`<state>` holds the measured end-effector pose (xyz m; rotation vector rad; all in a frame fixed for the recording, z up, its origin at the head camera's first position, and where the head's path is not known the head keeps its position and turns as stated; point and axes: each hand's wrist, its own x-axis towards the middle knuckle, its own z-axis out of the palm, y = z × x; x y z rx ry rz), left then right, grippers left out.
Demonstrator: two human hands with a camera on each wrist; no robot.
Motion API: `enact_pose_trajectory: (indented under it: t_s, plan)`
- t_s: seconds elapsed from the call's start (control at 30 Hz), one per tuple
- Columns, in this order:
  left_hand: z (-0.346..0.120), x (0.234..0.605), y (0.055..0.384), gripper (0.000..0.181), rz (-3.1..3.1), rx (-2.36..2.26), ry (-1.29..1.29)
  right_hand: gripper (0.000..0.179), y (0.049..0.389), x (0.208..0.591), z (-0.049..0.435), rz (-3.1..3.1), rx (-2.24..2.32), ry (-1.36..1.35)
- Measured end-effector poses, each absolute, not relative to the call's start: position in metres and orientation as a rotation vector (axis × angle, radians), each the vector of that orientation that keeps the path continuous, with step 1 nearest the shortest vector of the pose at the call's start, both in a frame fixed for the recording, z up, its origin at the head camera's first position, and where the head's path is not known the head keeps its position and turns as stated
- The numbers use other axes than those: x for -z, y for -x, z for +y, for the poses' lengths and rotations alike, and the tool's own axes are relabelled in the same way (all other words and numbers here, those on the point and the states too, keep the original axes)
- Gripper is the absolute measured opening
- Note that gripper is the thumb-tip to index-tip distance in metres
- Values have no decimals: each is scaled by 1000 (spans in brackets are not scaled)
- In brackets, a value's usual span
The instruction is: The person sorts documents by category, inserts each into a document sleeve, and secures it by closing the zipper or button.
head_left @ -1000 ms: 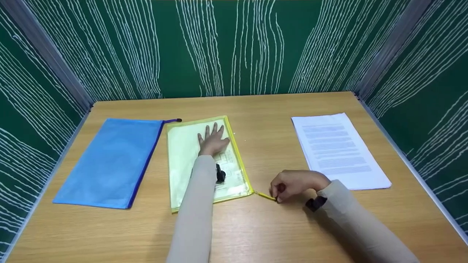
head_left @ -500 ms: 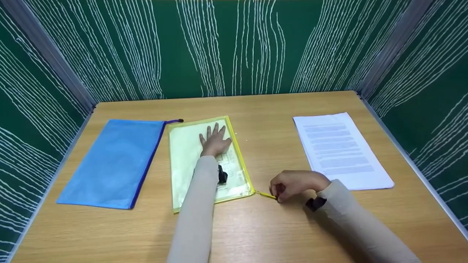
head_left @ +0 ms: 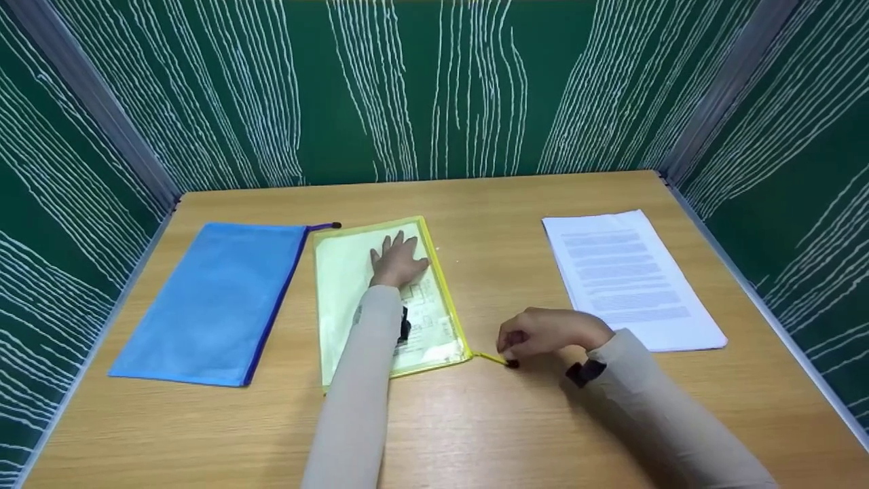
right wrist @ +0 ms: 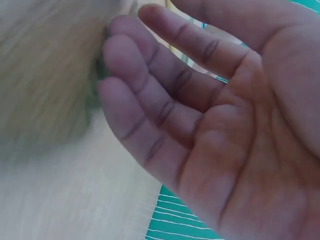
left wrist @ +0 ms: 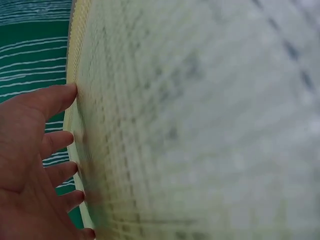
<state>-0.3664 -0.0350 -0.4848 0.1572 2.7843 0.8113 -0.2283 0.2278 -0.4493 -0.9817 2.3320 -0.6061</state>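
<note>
A yellow-edged clear zip folder (head_left: 339, 299) with papers inside lies on the table. My left hand (head_left: 397, 261) rests flat on its upper part, fingers spread; in the left wrist view, the fingertips of that hand (left wrist: 30, 145) touch the folder's surface (left wrist: 200, 125). From the folder's near right corner a yellow zipper pull (head_left: 490, 358) with a black end extends toward my right hand (head_left: 546, 333). This hand hovers just above the pull with loosely bent fingers. In the right wrist view, nothing shows in the palm of the right hand (right wrist: 200, 115).
To the left lies a blue zip folder (head_left: 210, 299) with a dark blue edge, its pull reaching toward the yellow folder. A stack of printed paper (head_left: 624, 278) lies at the right. Green panels with white lines (head_left: 421, 88) enclose the wooden table (head_left: 461, 435).
My right hand has let go of the zipper pull and lifted slightly, so the pull's black end shows on the table. My left hand stays on the folder.
</note>
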Motion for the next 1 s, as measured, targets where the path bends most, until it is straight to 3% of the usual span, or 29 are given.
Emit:
enact_pose_trajectory:
  t_s: [0.4, 1.0]
  plan:
    - [-63, 468, 359, 50, 2887, -949, -173, 27, 240, 445, 215, 2414, 717, 996]
    - [-152, 460, 332, 55, 2895, -1006, 130, 46, 286, 454, 185, 2481, 1201, 316]
